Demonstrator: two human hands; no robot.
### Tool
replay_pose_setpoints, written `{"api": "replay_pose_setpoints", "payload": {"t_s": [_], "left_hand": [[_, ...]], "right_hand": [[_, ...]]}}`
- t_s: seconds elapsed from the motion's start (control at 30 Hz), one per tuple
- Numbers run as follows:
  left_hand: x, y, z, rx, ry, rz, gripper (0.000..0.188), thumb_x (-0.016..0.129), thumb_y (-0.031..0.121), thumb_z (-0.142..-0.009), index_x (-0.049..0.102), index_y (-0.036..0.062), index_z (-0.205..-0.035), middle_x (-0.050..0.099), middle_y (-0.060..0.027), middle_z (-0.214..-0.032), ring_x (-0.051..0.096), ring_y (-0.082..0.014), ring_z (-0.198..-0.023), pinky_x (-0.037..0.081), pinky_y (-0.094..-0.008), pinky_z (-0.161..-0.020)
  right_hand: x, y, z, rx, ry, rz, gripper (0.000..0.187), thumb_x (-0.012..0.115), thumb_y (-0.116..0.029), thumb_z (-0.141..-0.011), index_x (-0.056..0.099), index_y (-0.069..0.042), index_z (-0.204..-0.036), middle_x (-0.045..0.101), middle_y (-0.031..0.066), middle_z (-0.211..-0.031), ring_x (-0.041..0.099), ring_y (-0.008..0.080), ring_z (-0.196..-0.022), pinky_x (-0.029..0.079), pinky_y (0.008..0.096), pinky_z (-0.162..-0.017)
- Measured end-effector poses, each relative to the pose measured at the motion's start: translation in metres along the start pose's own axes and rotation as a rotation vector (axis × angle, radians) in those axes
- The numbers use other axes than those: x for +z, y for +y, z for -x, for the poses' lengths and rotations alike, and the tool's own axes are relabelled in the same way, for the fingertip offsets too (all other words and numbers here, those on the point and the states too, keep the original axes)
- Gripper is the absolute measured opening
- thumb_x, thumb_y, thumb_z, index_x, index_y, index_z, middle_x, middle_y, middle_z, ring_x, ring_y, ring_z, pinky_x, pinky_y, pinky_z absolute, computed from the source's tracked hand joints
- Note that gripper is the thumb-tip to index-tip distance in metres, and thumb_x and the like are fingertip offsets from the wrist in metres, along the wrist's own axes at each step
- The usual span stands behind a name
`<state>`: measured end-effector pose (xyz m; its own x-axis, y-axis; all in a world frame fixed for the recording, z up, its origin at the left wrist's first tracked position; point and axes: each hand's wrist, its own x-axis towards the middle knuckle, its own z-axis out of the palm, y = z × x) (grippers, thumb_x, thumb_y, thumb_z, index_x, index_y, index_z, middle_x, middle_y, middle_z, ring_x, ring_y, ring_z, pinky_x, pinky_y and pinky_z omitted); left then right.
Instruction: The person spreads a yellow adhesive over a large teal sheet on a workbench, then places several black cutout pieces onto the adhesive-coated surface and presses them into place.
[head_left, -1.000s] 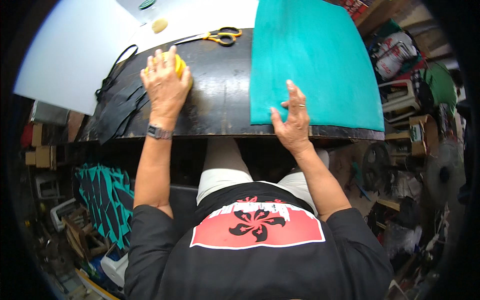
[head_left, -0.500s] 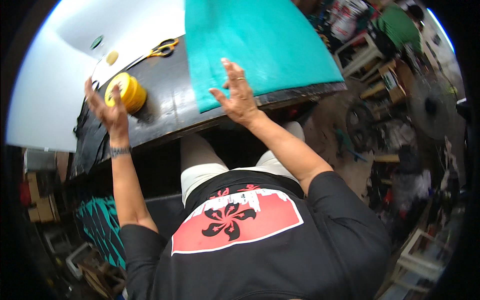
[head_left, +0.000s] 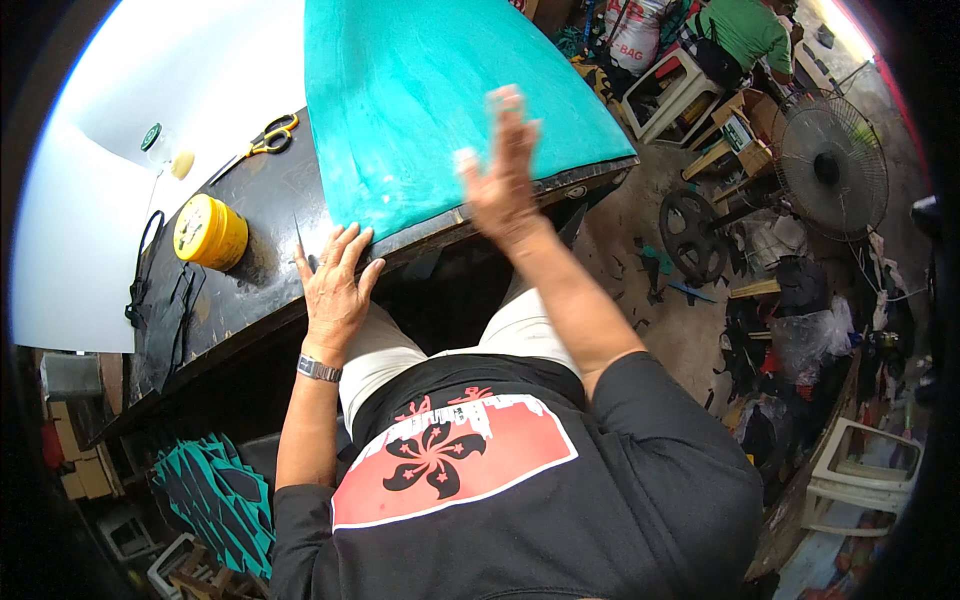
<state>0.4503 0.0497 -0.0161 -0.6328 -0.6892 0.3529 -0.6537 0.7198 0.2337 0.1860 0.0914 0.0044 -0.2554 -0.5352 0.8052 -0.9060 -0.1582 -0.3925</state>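
Note:
A large teal sheet (head_left: 430, 110) lies on a black worktable (head_left: 250, 290), reaching its near edge. My left hand (head_left: 335, 280) rests flat on the tabletop at the sheet's near left corner, fingers spread and holding nothing. My right hand (head_left: 505, 175) is lifted over the sheet's near edge, blurred, fingers straight and apart, empty. A yellow round tin (head_left: 210, 232) stands on the table left of my left hand. Yellow-handled scissors (head_left: 265, 142) lie farther back by the sheet's left edge.
A white board (head_left: 130, 140) covers the table's far left, with a small jar (head_left: 160, 145) on it. Black straps (head_left: 165, 310) lie at the table's left end. Teal cut pieces (head_left: 215, 490) are stacked below. A floor fan (head_left: 830, 165), stools and a seated person (head_left: 745, 35) stand right.
My left hand let go of the yellow tin and moved right to the sheet's corner. My right hand lifted off the sheet. The view swung right.

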Motion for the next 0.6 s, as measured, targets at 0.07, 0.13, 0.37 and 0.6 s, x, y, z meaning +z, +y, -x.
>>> {"api": "replay_pose_setpoints", "payload": {"t_s": [0.07, 0.13, 0.37, 0.6], "left_hand": [[-0.002, -0.002, 0.001, 0.004, -0.012, 0.007, 0.043, 0.062, 0.038, -0.095, 0.060, 0.0176, -0.133, 0.057, -0.0044, -0.139, 0.048, -0.0226, -0.136, 0.010, -0.0621, -0.118], [-0.004, -0.003, 0.004, -0.001, -0.023, 0.014, 0.043, 0.060, 0.037, -0.097, 0.058, 0.0174, -0.135, 0.056, -0.0055, -0.142, 0.047, -0.0236, -0.137, 0.009, -0.0624, -0.118], [0.000, -0.011, -0.003, 0.002, -0.028, -0.072, 0.040, 0.054, 0.041, -0.100, 0.059, 0.0184, -0.133, 0.057, -0.0034, -0.140, 0.048, -0.0241, -0.136, 0.009, -0.0658, -0.117], [0.002, -0.012, -0.018, -0.013, -0.016, -0.147, 0.043, 0.055, 0.048, -0.097, 0.061, 0.0155, -0.125, 0.061, -0.0032, -0.136, 0.049, -0.0250, -0.131, 0.018, -0.0646, -0.114]], "right_hand": [[-0.047, 0.049, -0.015, 0.108, -0.110, 0.059, 0.091, 0.053, 0.002, -0.080, 0.012, -0.018, -0.160, 0.024, 0.0142, -0.162, 0.024, 0.0374, -0.149, 0.011, 0.0690, -0.116], [-0.087, 0.098, -0.016, 0.240, -0.370, 0.325, 0.095, 0.051, 0.006, -0.078, 0.012, -0.023, -0.160, 0.026, 0.0114, -0.161, 0.025, 0.0358, -0.149, 0.013, 0.0686, -0.116], [-0.131, 0.179, 0.038, 0.072, -0.569, 0.593, 0.089, 0.047, 0.014, -0.079, 0.030, -0.029, -0.155, 0.047, 0.0066, -0.148, 0.045, 0.0299, -0.132, 0.032, 0.0634, -0.108], [-0.184, 0.129, 0.064, 0.065, -0.458, 0.582, 0.086, 0.065, -0.010, -0.077, 0.032, -0.025, -0.155, 0.057, 0.0074, -0.135, 0.050, 0.0281, -0.123, 0.026, 0.0596, -0.110]]}}
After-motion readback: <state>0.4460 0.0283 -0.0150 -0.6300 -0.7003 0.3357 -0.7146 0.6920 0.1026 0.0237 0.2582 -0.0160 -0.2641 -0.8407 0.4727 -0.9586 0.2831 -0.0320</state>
